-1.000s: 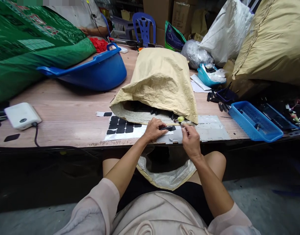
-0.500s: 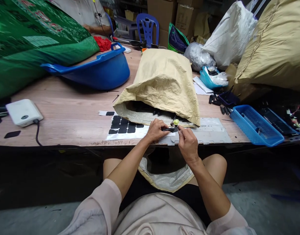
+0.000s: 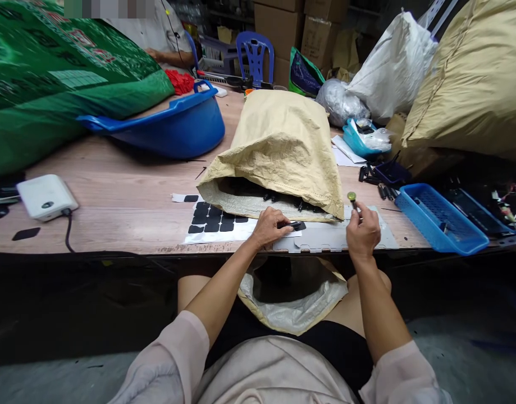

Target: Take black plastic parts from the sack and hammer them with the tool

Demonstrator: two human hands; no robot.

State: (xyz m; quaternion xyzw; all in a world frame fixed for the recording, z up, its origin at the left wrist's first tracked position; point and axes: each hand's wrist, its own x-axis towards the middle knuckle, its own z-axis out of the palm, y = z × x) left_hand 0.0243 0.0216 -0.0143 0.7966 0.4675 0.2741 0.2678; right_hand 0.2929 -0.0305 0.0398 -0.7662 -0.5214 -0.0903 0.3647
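My left hand (image 3: 271,227) rests at the table's front edge, its fingers closed on a small black part (image 3: 298,225) that sticks out to the right. My right hand (image 3: 364,231) is farther right, wrapped round a small tool with a round yellow-green end (image 3: 351,196), held upright. Under both hands lies a grey flat sheet (image 3: 325,242). Left of my left hand is a white sheet with rows of black stickers (image 3: 213,217). In front of my hands a tan sack (image 3: 289,120) lies with its mouth towards me, small black parts (image 3: 300,206) showing inside.
A second open sack (image 3: 293,320) hangs below the table edge at my lap. A blue basin (image 3: 169,126) and a green bag (image 3: 85,106) stand at left, with a white box (image 3: 47,197) on a cable. A blue basket (image 3: 441,219) is at right. A co-worker's arm (image 3: 171,58) shows behind.
My right hand has moved right, away from my left hand, carrying the tool with the yellow-green end. My left hand stays in place with the black part. The view has shifted slightly.
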